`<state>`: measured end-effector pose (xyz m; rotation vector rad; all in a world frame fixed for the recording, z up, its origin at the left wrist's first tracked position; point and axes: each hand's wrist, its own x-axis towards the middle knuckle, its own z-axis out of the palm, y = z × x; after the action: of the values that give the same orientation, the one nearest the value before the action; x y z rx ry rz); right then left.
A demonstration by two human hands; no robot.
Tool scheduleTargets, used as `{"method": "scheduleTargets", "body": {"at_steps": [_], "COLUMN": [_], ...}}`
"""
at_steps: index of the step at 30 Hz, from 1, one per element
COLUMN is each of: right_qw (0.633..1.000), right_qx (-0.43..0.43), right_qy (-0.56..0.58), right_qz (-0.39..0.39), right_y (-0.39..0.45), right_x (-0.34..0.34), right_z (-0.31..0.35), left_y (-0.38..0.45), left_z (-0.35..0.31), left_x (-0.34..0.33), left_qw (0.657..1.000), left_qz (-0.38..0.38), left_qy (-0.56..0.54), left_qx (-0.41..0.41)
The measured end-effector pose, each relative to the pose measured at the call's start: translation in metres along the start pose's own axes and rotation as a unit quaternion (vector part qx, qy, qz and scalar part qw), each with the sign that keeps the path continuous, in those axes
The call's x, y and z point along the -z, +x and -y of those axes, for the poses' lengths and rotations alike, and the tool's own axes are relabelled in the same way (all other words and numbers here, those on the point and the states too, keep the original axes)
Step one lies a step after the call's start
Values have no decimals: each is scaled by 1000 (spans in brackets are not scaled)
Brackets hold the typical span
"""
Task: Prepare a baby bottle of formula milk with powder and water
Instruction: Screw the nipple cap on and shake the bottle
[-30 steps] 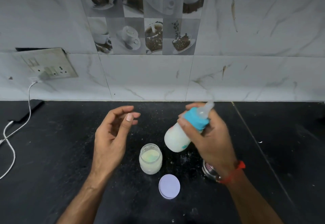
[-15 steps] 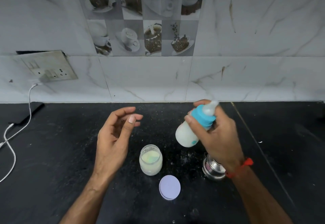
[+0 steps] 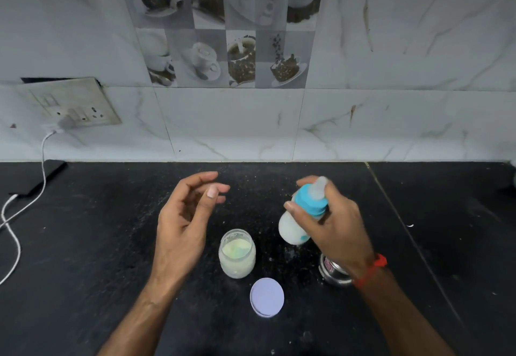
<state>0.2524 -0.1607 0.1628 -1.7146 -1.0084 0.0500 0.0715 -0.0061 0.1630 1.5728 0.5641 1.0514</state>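
Gripping the baby bottle (image 3: 296,227) tilted above the bench (image 3: 83,244), right hand (image 3: 335,224) curled round its blue collar.
Left hand (image 3: 184,216) hovers loosely open, empty, beside the open powder jar (image 3: 237,255).

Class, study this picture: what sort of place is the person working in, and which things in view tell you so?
Most likely a home kitchen. A black speckled stone counter meets a white marble-look tiled wall, which carries a panel of coffee-cup picture tiles and a metal switch-and-socket plate.
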Motion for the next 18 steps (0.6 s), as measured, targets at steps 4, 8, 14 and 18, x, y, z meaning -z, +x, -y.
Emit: {"method": "scheduleTargets", "body": {"at_steps": [4,8,14,18], "right_qw": [999,995,940,925], "right_qx": [8,-83,-208,-221], "right_qy": [27,43,270,308], "right_qz": [-34,19,-15,9], "right_y": [9,0,13,13], "right_x": [9,1,24,25], "right_z": [-3,-13,8,26], "left_y": [1,-2,-9,-20], "left_z": [3,4,8,3], "left_x": [0,-3,-16,-38], "left_qw": [1000,1000,998,985], "left_qz": [7,16,61,167], "left_qy": [8,1,-11,29], "left_qx": [3,-1,13,-8]}}
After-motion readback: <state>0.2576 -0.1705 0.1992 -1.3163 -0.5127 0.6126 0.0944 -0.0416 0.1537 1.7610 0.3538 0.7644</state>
